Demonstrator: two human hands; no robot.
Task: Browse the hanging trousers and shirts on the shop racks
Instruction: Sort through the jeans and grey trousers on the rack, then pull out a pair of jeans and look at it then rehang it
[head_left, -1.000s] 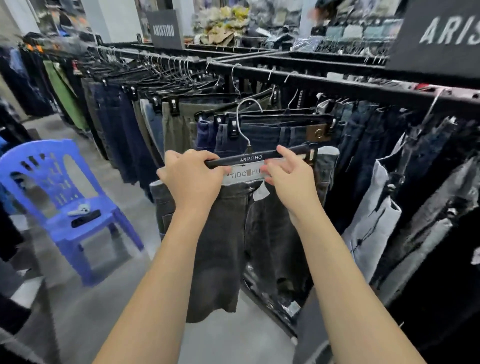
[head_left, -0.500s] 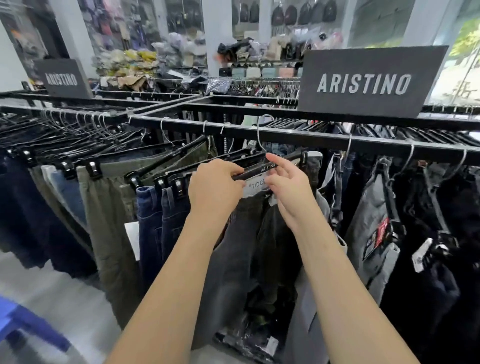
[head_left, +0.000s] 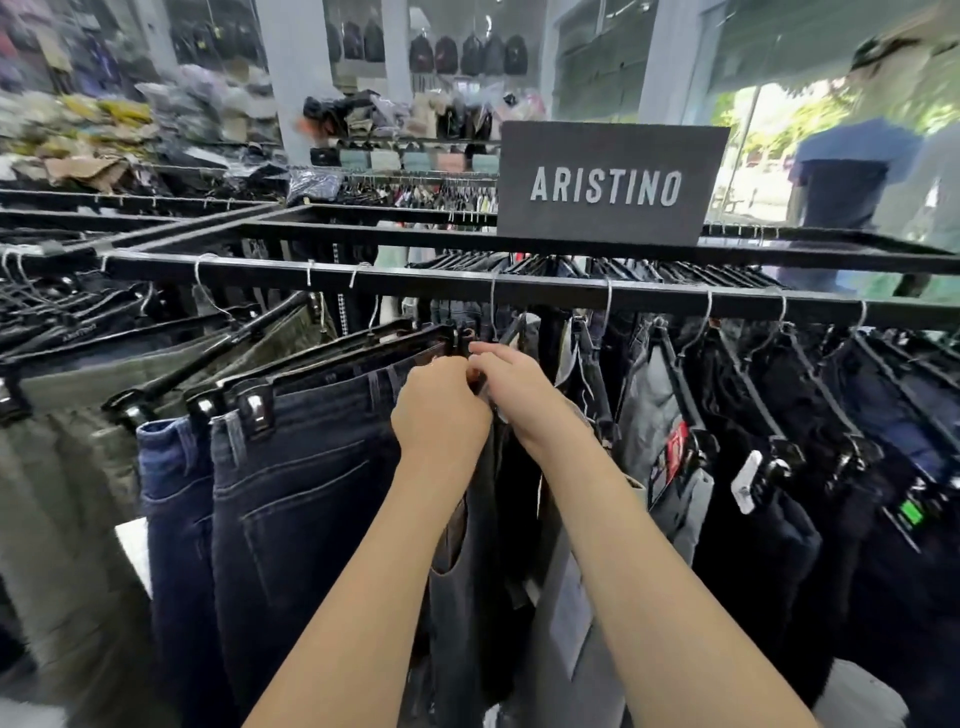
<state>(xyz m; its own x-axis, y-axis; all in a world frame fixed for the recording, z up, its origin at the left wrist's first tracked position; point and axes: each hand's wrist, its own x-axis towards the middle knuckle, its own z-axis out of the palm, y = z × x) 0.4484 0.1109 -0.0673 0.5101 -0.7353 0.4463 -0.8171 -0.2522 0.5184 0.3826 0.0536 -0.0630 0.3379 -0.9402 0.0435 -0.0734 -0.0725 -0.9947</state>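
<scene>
Dark grey trousers (head_left: 467, 577) hang at the middle of the black rack rail (head_left: 649, 300), squeezed between dark blue jeans (head_left: 301, 493) on their left and light grey trousers (head_left: 655, 415) on their right. My left hand (head_left: 441, 410) grips the top of the grey trousers at their hanger, fingers curled over it. My right hand (head_left: 514, 387) is pressed against the left one and pinches the same hanger top just under the rail. Both hands hide most of the hanger.
Olive trousers (head_left: 67, 467) and lighter blue jeans (head_left: 171, 493) hang further left; black trousers (head_left: 779, 493) with tags fill the right. An ARISTINO sign (head_left: 608, 187) stands on the rack. A person in blue (head_left: 841, 176) stands at the back right.
The grey trousers, held out in front of the rack a second ago, have gone up and back in among the other trousers under the rail. My hands have closed together at the hanger.
</scene>
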